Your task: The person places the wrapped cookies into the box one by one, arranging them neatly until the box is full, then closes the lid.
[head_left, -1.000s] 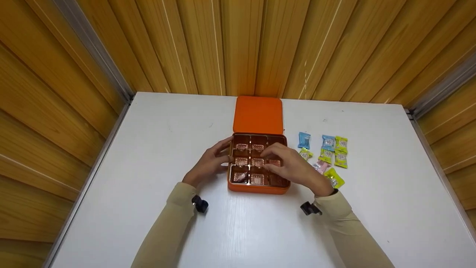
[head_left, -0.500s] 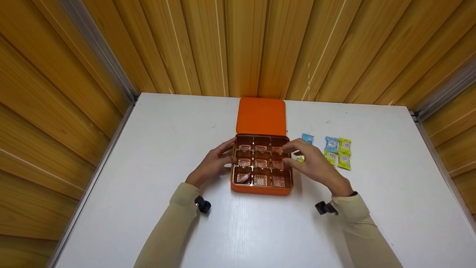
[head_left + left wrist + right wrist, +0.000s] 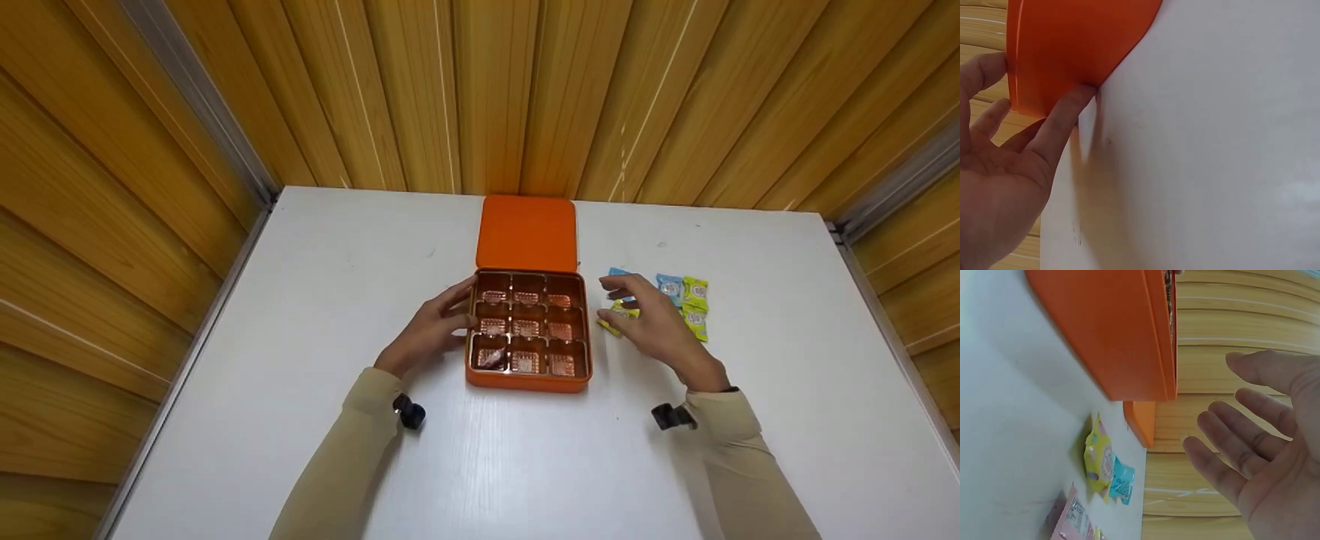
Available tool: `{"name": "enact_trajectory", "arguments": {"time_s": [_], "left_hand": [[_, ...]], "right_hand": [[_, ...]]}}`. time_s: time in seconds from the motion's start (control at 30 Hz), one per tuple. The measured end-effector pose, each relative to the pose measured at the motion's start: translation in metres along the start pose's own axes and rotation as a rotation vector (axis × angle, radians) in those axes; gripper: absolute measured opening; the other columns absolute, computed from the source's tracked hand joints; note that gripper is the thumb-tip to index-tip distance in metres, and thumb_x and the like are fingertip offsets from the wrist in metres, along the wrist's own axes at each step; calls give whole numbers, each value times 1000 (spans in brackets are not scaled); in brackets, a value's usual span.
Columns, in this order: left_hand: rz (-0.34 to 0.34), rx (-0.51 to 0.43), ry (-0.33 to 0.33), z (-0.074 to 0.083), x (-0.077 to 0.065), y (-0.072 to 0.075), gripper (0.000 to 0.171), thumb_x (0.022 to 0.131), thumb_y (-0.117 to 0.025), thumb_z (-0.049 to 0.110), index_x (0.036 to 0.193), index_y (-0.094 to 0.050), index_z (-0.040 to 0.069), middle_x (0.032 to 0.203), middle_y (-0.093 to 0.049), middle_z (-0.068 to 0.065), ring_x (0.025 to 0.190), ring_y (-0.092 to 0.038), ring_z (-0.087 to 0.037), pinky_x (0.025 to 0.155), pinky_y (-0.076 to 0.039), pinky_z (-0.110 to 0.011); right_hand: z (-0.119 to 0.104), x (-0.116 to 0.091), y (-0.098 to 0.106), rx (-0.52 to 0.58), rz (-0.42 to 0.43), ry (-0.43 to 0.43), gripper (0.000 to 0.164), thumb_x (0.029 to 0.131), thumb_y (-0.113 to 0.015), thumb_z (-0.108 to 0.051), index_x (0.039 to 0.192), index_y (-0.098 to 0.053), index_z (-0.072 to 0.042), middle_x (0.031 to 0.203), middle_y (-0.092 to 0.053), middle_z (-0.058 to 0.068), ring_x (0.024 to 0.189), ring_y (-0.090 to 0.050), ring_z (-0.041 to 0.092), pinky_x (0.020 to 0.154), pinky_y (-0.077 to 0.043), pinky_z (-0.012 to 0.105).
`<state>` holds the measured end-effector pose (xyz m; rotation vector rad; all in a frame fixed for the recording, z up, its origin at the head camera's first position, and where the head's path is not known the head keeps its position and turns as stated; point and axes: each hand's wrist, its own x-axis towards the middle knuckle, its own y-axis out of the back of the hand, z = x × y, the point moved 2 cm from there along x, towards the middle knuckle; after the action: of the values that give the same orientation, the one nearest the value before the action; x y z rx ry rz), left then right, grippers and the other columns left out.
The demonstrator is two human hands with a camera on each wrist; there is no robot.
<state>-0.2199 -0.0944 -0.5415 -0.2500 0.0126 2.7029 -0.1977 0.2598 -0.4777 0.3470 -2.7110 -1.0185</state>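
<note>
An orange tin (image 3: 529, 384) stands with its lid (image 3: 526, 232) folded back behind it. Inside is a brown plastic insert (image 3: 527, 337) divided into several compartments; a dark reddish wrapped piece (image 3: 492, 358) lies in the front left one. My left hand (image 3: 427, 330) rests its fingertips against the tin's left wall, fingers spread along it in the left wrist view. To the right of the tin, my right hand (image 3: 656, 330) hovers with parted fingers and nothing between them. Below it lie a yellow-green wrapped candy (image 3: 1098, 458) and a blue one (image 3: 1122, 479), partly covered in the head view.
Farther right are another blue candy (image 3: 669, 288) and yellow-green candies (image 3: 695, 294), partly behind the right hand. A pink candy (image 3: 1072, 517) shows in the right wrist view. Everything sits on a white table (image 3: 375, 240) backed by a wood-patterned wall (image 3: 495, 97).
My right hand has moved right, from over the insert to beyond the tin's right side, above the candies. My left hand stays at the tin's left wall. The head view has shifted slightly.
</note>
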Motion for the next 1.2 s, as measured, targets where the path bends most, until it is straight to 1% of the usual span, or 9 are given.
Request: {"name": "enact_trajectory", "arguments": {"time_s": [0.23,0.53,0.67,0.77,0.83,0.97,1.1,1.2], "left_hand": [[3,-10,7,0,-1,0,77,99,-64,2,167,-38,30,169,-37,-5,141,-53,-33,99,-58,-47],[2,-5,-2,-1,0,0,77,99,-64,3,167,-39,29,168,-38,-6,140,-53,-33,98,-59,-48],[-2,-2,-13,-1,0,0,76,100,-64,4,167,-37,27,168,-39,-5,144,-50,-32,99,-58,-48],[-3,0,-19,-1,1,0,75,101,-64,3,167,-37,27,168,-40,-3,147,-47,-29,99,-58,-48],[-4,-3,-23,-1,2,0,75,101,-64,3,167,-37,27,168,-40,-3,147,-46,-31,100,-58,-48],[-10,3,-29,-1,2,-1,76,101,-64,3,167,-37,27,168,-39,-4,147,-47,-32,100,-58,-48],[-6,8,-32,-1,2,0,75,101,-64,2,167,-38,27,167,-40,-5,146,-47,-32,100,-58,-48],[-3,-1,-34,-2,2,1,76,100,-63,0,167,-38,26,167,-41,-6,145,-48,-32,99,-58,-48]], "right_hand": [[11,-1,2,-21,12,-44,52,99,-74,-2,147,-53,3,141,-59,25,128,-58,42,109,-49,56],[25,-1,1,-64,3,-94,50,102,-72,-8,146,-54,5,141,-58,27,130,-56,43,110,-47,58],[30,-1,0,-86,6,-86,49,101,-73,-8,144,-55,7,139,-59,28,129,-56,45,109,-47,59],[33,-1,0,-113,12,-73,47,100,-74,-7,141,-57,8,137,-60,28,128,-57,46,109,-47,60],[34,-1,0,-133,13,-77,44,100,-74,-8,139,-59,7,136,-61,27,127,-58,46,108,-46,61],[35,-1,0,-175,12,-92,41,101,-72,-9,137,-61,7,135,-60,28,127,-58,47,109,-45,62],[37,-1,-2,-205,-5,-121,42,101,-72,-11,138,-61,7,135,-60,28,129,-57,47,111,-44,61],[38,-1,-4,-225,-18,-136,41,100,-74,-12,136,-62,6,134,-61,27,127,-58,45,110,-45,60]]}}
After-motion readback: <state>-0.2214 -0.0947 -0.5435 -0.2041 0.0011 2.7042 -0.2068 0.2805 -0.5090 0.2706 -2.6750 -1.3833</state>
